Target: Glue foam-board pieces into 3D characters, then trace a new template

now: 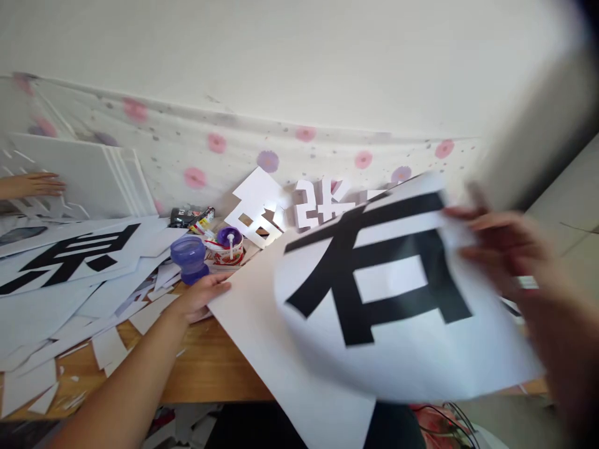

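Observation:
A white sheet with a large black printed character (393, 268) is lifted and curved, its right edge in my right hand (500, 243), which is blurred and closed on it. Under that sheet lies a plain white board (276, 337), slanting over the table's front edge. My left hand (203, 296) is at the board's left corner, fingers closed on it. Just behind my left hand stands a purple translucent jar (189, 257), beside a red and white tub (228, 249) with a purple container and a white stick in it.
White cut-out characters (322, 202) stand by the flowered cloth (281, 146). Another printed sheet (79, 255) and paper scraps (110, 346) cover the wooden table (210, 362) at left. A person's hand (32, 186) touches white cut-outs at far left. Cables (449, 421) hang below.

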Action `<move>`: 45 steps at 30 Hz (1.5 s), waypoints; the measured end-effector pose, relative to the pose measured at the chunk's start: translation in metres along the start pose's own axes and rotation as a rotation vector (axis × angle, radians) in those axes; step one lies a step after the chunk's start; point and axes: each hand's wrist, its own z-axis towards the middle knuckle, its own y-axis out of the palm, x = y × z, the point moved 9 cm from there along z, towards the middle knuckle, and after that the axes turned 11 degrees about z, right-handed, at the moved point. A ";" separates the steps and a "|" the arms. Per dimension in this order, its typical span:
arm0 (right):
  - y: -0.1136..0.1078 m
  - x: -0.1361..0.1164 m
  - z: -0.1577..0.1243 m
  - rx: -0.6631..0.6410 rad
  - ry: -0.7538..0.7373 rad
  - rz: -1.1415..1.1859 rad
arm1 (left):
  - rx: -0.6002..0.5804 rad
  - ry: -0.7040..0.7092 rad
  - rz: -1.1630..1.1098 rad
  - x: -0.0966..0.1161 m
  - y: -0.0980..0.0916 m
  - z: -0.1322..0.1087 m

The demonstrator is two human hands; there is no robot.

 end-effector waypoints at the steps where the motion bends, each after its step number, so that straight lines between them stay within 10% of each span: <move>1: 0.028 0.023 -0.007 -0.092 0.103 0.093 | -0.017 0.001 0.002 0.003 0.005 0.010; 6: 0.122 0.125 -0.051 -0.276 0.385 0.070 | 0.058 0.061 0.022 0.023 0.009 0.052; 23: 0.113 0.200 -0.053 0.201 0.568 -0.138 | 0.269 0.187 -0.020 0.112 -0.006 0.090; 32: 0.112 0.200 -0.063 0.574 0.585 -0.093 | 0.289 0.277 -0.150 0.020 0.068 0.059; 45: 0.122 0.207 -0.061 0.446 0.680 0.166 | 0.306 0.375 -0.211 0.008 0.057 0.048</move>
